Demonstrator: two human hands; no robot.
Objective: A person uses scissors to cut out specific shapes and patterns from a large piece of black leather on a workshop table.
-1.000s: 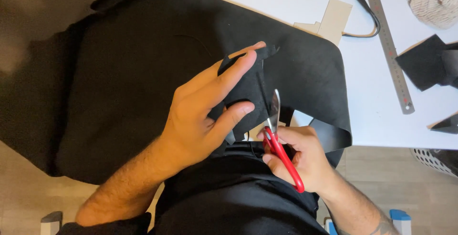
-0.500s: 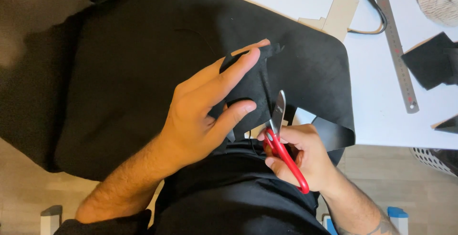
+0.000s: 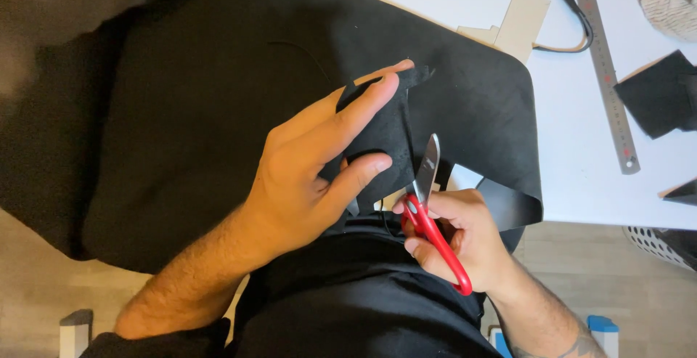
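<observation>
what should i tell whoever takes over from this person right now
Left hand: pinches a small black leather piece up off the big black leather sheet.
Right hand: grips red-handled scissors, blades up against the piece's right edge.
Nearby on the white table: metal ruler, cardboard template, black scrap.
Done: the cut runs part way along that edge.
Left: finishing the cut; how far it must go cannot be told.
</observation>
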